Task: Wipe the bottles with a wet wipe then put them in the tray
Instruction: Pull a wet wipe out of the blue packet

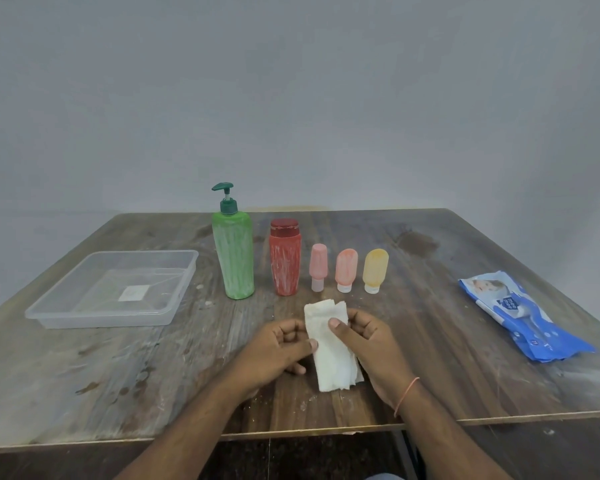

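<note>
Several smeared bottles stand in a row mid-table: a tall green pump bottle (234,252), a red bottle (285,259), then a pink tube (318,265), an orange tube (345,269) and a yellow tube (374,269), each of the tubes on its cap. In front of them a folded white wet wipe (330,351) is held between my left hand (274,348) and my right hand (371,344), thumbs on top. The clear plastic tray (174,299) lies to the left with no bottle in it.
A blue wet-wipe pack (523,317) lies at the right of the worn wooden table (118,375). A grey wall rises behind the table's far edge. The near table edge runs just below my forearms.
</note>
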A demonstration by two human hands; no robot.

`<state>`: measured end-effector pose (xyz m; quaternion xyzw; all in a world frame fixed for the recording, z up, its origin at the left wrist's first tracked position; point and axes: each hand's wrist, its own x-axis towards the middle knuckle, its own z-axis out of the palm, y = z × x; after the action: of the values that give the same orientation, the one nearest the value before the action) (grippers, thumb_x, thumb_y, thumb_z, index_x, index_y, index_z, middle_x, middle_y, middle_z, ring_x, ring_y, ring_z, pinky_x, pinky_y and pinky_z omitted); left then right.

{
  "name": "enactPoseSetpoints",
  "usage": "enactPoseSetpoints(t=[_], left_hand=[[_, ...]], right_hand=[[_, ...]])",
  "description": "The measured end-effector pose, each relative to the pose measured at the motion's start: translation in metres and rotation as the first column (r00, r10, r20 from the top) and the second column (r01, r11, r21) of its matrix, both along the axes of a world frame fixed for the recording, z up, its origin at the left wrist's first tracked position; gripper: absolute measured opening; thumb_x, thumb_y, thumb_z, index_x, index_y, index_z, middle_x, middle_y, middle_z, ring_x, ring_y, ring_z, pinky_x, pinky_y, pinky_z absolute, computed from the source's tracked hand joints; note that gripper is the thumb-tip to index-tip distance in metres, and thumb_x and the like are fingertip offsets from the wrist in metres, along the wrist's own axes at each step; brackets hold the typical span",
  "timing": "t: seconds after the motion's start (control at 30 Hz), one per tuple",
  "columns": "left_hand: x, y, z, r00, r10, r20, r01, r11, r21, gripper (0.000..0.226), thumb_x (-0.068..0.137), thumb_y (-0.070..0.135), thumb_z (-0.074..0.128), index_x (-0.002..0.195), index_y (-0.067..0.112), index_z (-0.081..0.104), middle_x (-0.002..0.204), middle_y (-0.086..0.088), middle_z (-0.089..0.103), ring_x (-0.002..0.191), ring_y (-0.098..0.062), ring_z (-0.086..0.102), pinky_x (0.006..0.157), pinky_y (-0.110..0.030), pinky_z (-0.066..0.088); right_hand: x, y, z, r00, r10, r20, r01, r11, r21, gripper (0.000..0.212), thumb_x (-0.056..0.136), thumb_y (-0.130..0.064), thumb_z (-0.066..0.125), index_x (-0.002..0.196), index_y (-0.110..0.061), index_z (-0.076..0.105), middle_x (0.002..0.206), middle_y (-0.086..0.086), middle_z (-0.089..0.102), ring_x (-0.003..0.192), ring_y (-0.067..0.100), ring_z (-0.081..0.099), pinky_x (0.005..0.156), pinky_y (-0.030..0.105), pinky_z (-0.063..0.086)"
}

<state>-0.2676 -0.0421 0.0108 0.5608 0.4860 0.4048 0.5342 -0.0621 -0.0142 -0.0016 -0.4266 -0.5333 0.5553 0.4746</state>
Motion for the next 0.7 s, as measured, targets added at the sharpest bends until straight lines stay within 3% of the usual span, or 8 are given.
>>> enactPoseSetpoints(t=[0.1,0.2,0.27,0.4,0.5,0.6,0.7], left_hand=[[0.0,-0.001,-0.002,0.996,0.078,0.047,-0.078,0.997,0.013,0.023,0.105,0.015,0.065,0.127,0.02,0.071,0.113,0.002,0.08,0.101,-0.018,0.078,0.073,-0.031,0.064],[0.0,-0.001,-0.005,0.988,0.139,0.074,-0.14,0.99,0.014,0.023,0.107,0.016,0.061,0.126,0.021,0.071,0.112,0.001,0.08,0.096,-0.02,0.078,0.075,-0.034,0.063],[-0.001,-0.001,-0.007,0.986,0.153,0.073,-0.155,0.988,0.022,0.023,0.107,0.017,0.061,0.126,0.024,0.072,0.113,0.002,0.081,0.1,-0.021,0.078,0.079,-0.035,0.062],[-0.003,-0.001,-0.011,0.986,0.15,0.074,-0.154,0.986,0.063,0.023,0.104,0.018,0.066,0.121,0.029,0.078,0.119,0.006,0.08,0.113,-0.018,0.075,0.094,-0.04,0.061],[-0.005,0.001,-0.016,0.99,0.127,0.062,-0.135,0.978,0.156,0.025,0.1,0.009,0.07,0.108,0.027,0.085,0.123,0.003,0.076,0.118,-0.018,0.071,0.1,-0.039,0.059],[-0.005,0.002,-0.017,0.99,0.128,0.053,-0.135,0.978,0.161,0.033,0.1,-0.002,0.064,0.098,0.023,0.087,0.125,0.008,0.074,0.123,-0.011,0.066,0.102,-0.034,0.058],[-0.002,0.0,-0.012,0.986,0.156,0.061,-0.161,0.982,0.102,0.037,0.105,0.002,0.054,0.117,0.026,0.079,0.124,0.009,0.077,0.117,-0.01,0.071,0.094,-0.033,0.061]], right_hand=[[0.0,-0.001,0.0,0.992,0.102,0.071,-0.105,0.994,0.041,0.066,0.075,-0.054,0.09,0.129,-0.022,0.071,0.125,-0.004,0.078,0.115,0.019,0.075,0.1,0.047,0.062],[0.002,0.001,-0.001,0.983,0.161,0.083,-0.168,0.983,0.076,0.058,0.082,-0.029,0.09,0.135,-0.02,0.067,0.127,-0.001,0.078,0.118,0.02,0.074,0.097,0.037,0.061],[0.004,0.002,-0.002,0.984,0.172,0.056,-0.176,0.98,0.091,0.055,0.086,-0.013,0.088,0.137,-0.019,0.066,0.128,0.002,0.077,0.119,0.023,0.074,0.097,0.037,0.061],[0.002,0.0,-0.001,0.979,0.203,0.028,-0.205,0.969,0.134,0.044,0.093,-0.003,0.08,0.135,-0.014,0.07,0.13,0.004,0.077,0.118,0.026,0.074,0.096,0.041,0.063],[0.003,0.0,-0.001,0.983,0.185,-0.019,-0.181,0.974,0.134,0.026,0.095,0.007,0.071,0.117,-0.004,0.078,0.123,0.01,0.078,0.116,0.028,0.074,0.091,0.033,0.061],[0.005,0.004,-0.006,0.988,0.144,0.052,-0.15,0.976,0.158,0.023,0.096,0.012,0.067,0.095,-0.005,0.083,0.123,0.007,0.074,0.12,0.029,0.069,0.093,0.035,0.06],[0.004,0.003,-0.007,0.99,0.107,0.097,-0.119,0.984,0.131,0.031,0.097,0.01,0.064,0.085,-0.011,0.085,0.123,0.0,0.072,0.122,0.025,0.066,0.087,0.033,0.059]])
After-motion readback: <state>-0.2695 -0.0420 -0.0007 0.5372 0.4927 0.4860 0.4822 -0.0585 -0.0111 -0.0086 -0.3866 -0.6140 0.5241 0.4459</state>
